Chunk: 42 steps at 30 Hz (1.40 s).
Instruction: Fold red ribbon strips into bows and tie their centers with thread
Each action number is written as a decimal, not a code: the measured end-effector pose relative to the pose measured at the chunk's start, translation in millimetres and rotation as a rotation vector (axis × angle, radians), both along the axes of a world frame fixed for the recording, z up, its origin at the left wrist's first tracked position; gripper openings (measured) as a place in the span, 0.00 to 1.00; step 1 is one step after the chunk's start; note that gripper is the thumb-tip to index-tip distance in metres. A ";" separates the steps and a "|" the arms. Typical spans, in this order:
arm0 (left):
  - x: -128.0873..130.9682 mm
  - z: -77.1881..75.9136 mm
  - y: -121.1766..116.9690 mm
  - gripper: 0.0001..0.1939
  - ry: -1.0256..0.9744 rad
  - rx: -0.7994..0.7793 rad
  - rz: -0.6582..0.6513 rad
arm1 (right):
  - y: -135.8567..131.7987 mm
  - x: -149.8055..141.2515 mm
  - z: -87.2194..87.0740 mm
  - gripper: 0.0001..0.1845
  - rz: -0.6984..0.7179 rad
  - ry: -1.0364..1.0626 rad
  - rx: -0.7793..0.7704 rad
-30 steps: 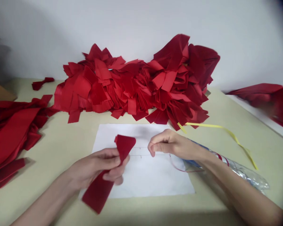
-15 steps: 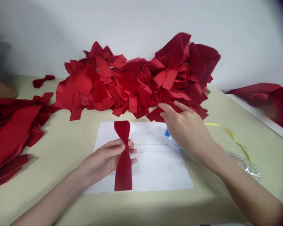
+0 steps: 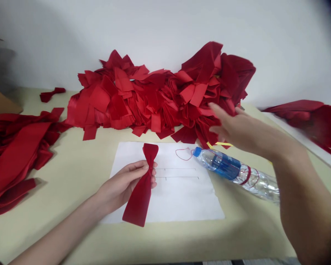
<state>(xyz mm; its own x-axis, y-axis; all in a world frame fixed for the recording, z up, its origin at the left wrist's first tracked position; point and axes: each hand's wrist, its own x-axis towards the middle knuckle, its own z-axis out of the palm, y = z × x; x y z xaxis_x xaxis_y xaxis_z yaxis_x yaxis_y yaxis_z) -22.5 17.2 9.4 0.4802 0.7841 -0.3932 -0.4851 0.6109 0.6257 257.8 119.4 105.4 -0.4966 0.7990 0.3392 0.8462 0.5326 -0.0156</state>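
I log a red fabric bow (image 3: 139, 206), soft, light and limp, best held at its gathered waist, where the left hand (image 3: 121, 187) pinches it with closed fingers (image 3: 138, 171) above the white paper sheet (image 3: 182, 200). Right of that sheet, the right hand (image 3: 231, 127) has its fingers (image 3: 217, 110) spread wide, nearest the red fabric pile (image 3: 154, 99).

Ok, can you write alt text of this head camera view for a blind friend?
A left hand pinches a red fabric strip into a bow over white paper; the right hand reaches toward a large heap of red strips, above a clear plastic bottle.
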 end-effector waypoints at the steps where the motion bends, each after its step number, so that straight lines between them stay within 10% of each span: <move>1: 0.0 -0.2 -0.1 0.07 0.004 0.011 -0.004 | -0.9 2.2 0.0 0.16 -0.080 0.003 0.026; 6: 0.2 -0.3 -1.2 0.08 0.028 0.091 -0.036 | -27.7 -21.3 -12.1 0.21 -0.020 -0.041 0.113; 12: 2.5 -1.3 -1.5 0.06 0.054 0.155 -0.045 | -75.3 -76.1 -53.6 0.11 0.360 0.299 -0.466; 42: 1.9 -2.1 -5.6 0.03 0.159 0.184 -0.071 | -77.6 -90.2 -71.6 0.06 0.304 0.594 -0.503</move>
<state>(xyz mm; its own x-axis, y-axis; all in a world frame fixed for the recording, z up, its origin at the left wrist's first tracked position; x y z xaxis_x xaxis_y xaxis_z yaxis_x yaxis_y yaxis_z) -20.7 11.6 7.3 0.4799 0.8160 -0.3222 -0.3320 0.5088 0.7943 167.5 41.8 33.7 -0.5662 0.7850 0.2516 0.4424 0.5469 -0.7108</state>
